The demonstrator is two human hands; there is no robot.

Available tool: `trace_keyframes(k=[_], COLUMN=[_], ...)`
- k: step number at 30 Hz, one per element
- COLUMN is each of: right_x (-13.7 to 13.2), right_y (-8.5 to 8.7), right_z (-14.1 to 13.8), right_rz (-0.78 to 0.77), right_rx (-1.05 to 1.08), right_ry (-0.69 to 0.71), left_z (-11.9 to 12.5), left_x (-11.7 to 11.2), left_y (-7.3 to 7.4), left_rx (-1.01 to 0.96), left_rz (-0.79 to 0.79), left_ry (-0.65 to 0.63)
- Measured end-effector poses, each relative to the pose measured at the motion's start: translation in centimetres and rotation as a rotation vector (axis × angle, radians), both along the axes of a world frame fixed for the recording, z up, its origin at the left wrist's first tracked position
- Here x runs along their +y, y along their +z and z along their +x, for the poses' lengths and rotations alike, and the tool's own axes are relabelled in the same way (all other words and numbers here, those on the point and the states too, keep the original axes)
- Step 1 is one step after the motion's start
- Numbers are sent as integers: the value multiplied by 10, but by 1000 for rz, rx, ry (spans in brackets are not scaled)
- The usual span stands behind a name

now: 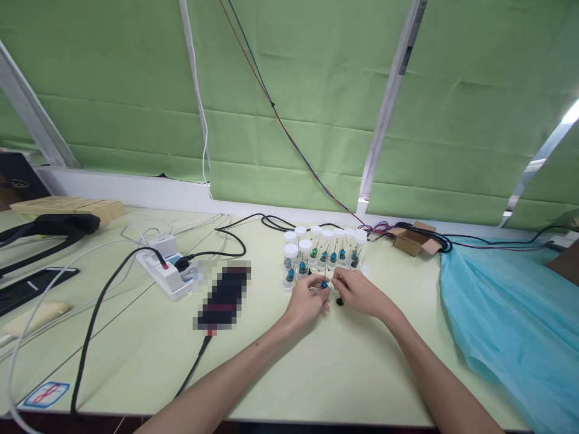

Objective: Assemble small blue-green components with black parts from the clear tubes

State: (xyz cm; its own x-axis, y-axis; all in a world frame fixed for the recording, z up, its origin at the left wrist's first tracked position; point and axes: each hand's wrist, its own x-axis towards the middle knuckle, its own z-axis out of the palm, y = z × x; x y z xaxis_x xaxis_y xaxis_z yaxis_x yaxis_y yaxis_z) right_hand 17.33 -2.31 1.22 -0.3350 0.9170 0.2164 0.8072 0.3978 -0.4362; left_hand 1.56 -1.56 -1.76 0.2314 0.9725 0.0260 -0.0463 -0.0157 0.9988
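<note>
My left hand (309, 296) is closed in a pinch on a small shiny blue piece (324, 284) with a thin stem standing up from it. Close beside it, my right hand (357, 290) has its fingers pressed together near the blue piece; whatever they grip is too small to make out. A small black round piece (340, 302) lies just under the right fingers. Behind the hands stand several clear tubes with white lids (291, 249), most with a blue piece inside. One tube (315, 244) contains a green piece.
Left of my arms lies a dark blurred-out device (224, 298) on a black cable. Further left are a white power strip (169, 277), cables and a dark phone-like slab (36, 289). A small open cardboard box (411, 241) and a light blue sheet (506, 313) lie to the right.
</note>
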Motion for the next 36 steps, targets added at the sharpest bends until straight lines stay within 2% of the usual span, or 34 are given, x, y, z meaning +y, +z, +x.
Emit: trace_keyframes(k=[9,19,26,36], right_x=[-1,-2,-3,-4], right_y=[4,5,10,8], right_z=[-2,-2,-6,-8], right_rz=[-43,-45,-91,-112], right_rx=[95,125,239,312], right_ry=[5,-2,24,68], left_z=[0,1,0,1], left_x=[-1,-2,-5,0], left_y=[3,6,12,2], left_rx=[-19,-35,-121,-171], left_rz=[9,-9,-51,-19], left_ry=[-75,-37,-12,-37])
